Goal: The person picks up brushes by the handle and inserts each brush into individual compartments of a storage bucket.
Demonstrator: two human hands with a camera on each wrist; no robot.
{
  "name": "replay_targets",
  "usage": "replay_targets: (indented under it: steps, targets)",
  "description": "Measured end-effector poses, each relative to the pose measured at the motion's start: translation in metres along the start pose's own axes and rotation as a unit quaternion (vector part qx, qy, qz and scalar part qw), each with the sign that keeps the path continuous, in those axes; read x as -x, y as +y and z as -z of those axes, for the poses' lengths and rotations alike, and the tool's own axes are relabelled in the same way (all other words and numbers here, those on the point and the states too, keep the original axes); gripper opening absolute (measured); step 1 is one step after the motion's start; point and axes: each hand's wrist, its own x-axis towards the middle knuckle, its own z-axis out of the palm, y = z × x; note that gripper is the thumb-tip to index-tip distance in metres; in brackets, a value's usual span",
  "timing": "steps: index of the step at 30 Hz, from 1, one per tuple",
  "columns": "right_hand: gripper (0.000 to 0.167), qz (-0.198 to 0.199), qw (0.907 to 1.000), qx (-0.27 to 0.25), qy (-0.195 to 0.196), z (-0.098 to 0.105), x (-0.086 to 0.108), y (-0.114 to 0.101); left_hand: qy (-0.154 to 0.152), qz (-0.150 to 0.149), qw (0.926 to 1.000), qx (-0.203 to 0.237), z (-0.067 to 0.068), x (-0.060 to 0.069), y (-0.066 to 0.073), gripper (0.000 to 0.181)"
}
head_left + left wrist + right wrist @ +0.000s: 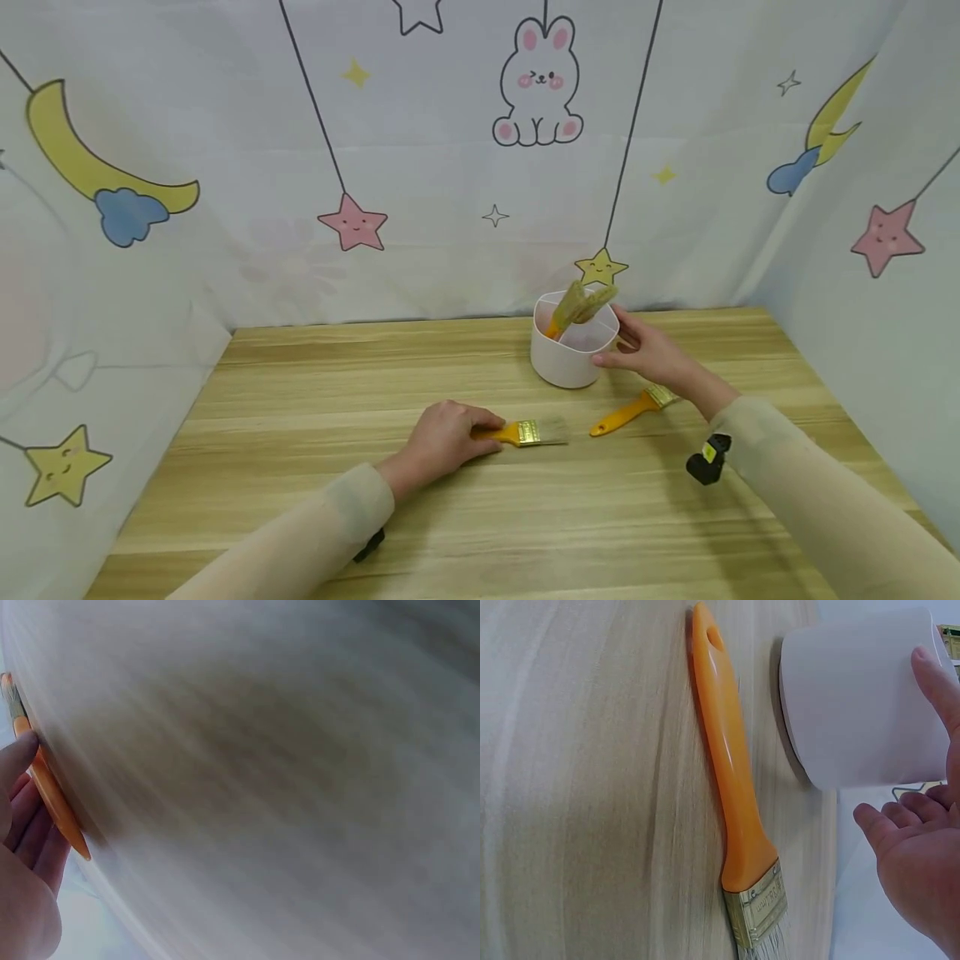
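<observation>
My left hand (pixel 446 437) pinches the orange handle of a paintbrush (pixel 516 432) lying low at the tabletop, bristles pointing right. In the left wrist view, thumb and fingers close about that orange handle (pixel 54 796). At the back right stands a white divided brush holder (pixel 564 360). My right hand (pixel 652 354) holds its right side, thumb on the front wall and fingers round toward the back. Two paintbrushes (pixel 573 310) stand in the holder, bristles up, leaning right. Another orange-handled paintbrush (pixel 626 414) lies flat below my right hand; its metal band (pixel 757 909) shows in the right wrist view.
The wooden tabletop (pixel 300 400) meets a white cloth backdrop (pixel 435 275) printed with stars, moons and a rabbit. Cloth also hangs along the left and right sides. The holder stands close to the back edge.
</observation>
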Motion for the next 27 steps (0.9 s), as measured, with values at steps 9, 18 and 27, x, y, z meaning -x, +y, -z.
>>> replay_targets:
  steps: [9, 18, 27]
  targets:
    - [0.103, 0.004, 0.9997, -0.017, -0.018, 0.0, -0.004, -0.001, 0.002, -0.012, 0.9999, -0.011, -0.001, -0.001, 0.0, 0.022]
    - [0.098, 0.023, 0.9992, -0.028, 0.015, -0.008, -0.004, 0.007, 0.024, -0.005, 0.9996, -0.013, -0.004, -0.003, 0.003, 0.016]
    - [0.096, 0.033, 0.9972, -0.012, 0.066, -0.018, 0.002, 0.009, 0.047, 0.023, 0.9985, 0.018, -0.001, -0.007, 0.004, 0.015]
